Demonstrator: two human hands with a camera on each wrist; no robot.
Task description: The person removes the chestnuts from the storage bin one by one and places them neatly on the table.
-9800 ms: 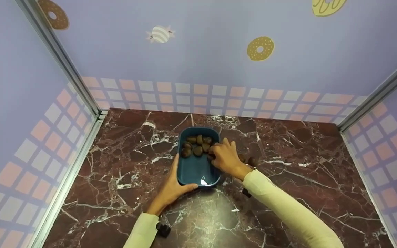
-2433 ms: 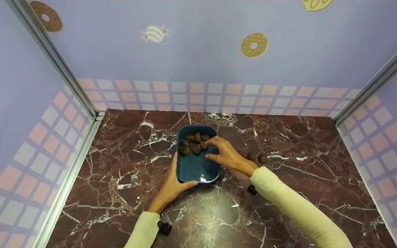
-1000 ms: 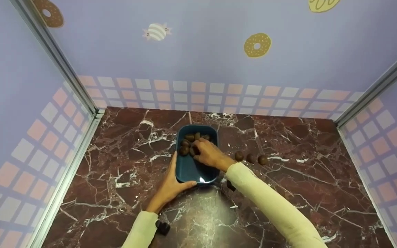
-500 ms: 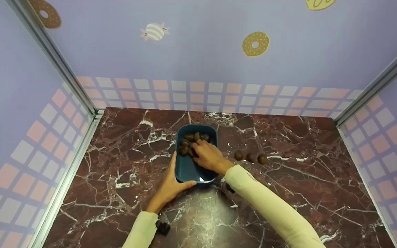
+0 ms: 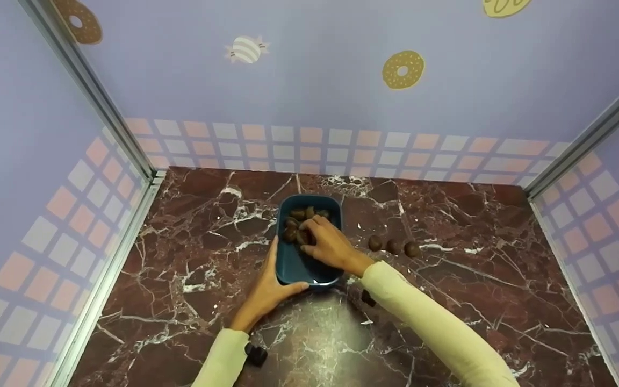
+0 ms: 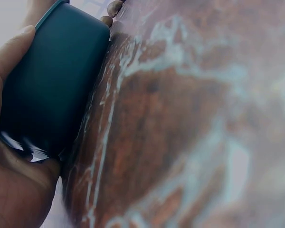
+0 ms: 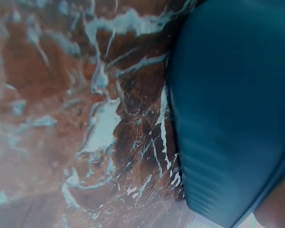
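Observation:
A dark blue rectangular container (image 5: 289, 266) stands on the marble-patterned table, with several brown chestnuts (image 5: 299, 213) gathered in its far half. My left hand (image 5: 268, 293) grips its near left corner, thumb over the near rim and fingers along the left side. In the left wrist view, that thumb and palm wrap the container's outer wall (image 6: 52, 76). My right hand (image 5: 333, 244) reaches inside, thumb and fingers pinching a chestnut (image 5: 303, 238) beside the others. The right wrist view shows mostly the container's outside wall (image 7: 232, 104); the right fingertips are hidden there.
Three chestnuts lie in a row on the table right of the container: a left one (image 5: 375, 243), a middle one (image 5: 394, 246) and a right one (image 5: 411, 249). Purple patterned panels (image 5: 320, 80) enclose the table at the back and both sides.
My right hand has moved from the container's right rim leftward to the chestnuts inside, uncovering the row of three on the table. My left hand has kept its hold on the container.

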